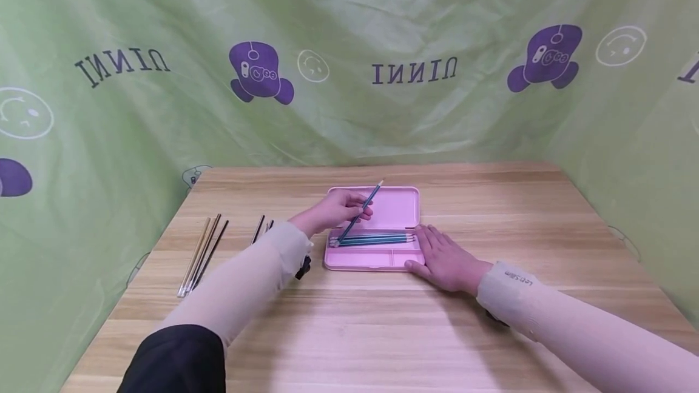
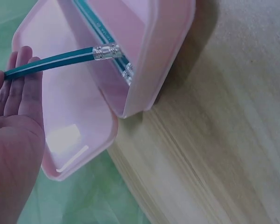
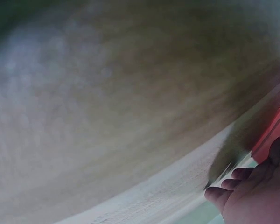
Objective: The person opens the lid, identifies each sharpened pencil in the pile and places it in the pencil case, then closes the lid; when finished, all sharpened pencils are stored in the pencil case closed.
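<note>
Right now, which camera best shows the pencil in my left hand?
The head view: it shows the pencil nearly end to end, sharpened tip included. The left wrist view shows its metal band closer but not the tip; the right wrist view shows no pencil.

We look into a makeshift booth, the building's kind untellable. Printed green cloth (image 1: 338, 129) surrounds 3 sides of 1 table (image 1: 349, 332).

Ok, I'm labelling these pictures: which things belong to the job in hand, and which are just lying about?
In the job:
held teal pencil, in the left hand
pink pencil case, right hand at its edge
teal pencils inside it

Seemingly lying about:
gold and dark pencils, leftmost
dark pencils nearer the case
</note>
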Available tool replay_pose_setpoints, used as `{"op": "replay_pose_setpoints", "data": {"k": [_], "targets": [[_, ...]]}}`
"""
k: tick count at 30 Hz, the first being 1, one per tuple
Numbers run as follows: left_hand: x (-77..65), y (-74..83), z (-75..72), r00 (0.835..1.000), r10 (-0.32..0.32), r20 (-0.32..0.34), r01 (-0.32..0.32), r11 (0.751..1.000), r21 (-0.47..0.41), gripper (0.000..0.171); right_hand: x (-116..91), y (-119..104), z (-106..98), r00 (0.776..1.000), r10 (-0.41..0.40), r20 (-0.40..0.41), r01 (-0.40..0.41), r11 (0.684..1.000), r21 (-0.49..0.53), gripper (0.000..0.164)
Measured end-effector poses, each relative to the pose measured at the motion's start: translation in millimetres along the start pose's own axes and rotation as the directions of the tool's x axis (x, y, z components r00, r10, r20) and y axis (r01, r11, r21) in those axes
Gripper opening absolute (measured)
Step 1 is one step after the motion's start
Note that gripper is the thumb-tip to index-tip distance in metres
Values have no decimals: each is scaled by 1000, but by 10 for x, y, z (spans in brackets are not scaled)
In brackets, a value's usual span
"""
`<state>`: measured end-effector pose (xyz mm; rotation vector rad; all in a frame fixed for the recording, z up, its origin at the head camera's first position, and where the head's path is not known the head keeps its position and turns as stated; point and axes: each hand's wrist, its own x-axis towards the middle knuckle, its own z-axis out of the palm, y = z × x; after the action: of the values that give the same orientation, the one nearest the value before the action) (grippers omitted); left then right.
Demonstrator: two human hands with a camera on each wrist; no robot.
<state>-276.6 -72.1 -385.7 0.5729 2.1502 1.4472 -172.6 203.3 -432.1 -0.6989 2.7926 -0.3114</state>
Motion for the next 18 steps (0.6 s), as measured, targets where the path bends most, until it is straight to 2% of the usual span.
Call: {"op": "replay_pose_setpoints", "data": {"k": [5,10,15,18], "targets": [[7,41,76,997,26,75,-34,994,102,31,-1,-16,-29,1000,3,6,-3,1000,-2,91],[0,70,125,989,33,147,-62,978,199,29,3,-8,-25,1000,-3,-4,3,1000,0,91],[0,72,172,977,26,213,-101,931,351,26,15,-7,-17,1000,5,4,-5,1000,8,91],[0,79,213,970,21,241,-127,892,434,26,19,-10,-13,1000,6,6,-6,1000,6,91]]}}
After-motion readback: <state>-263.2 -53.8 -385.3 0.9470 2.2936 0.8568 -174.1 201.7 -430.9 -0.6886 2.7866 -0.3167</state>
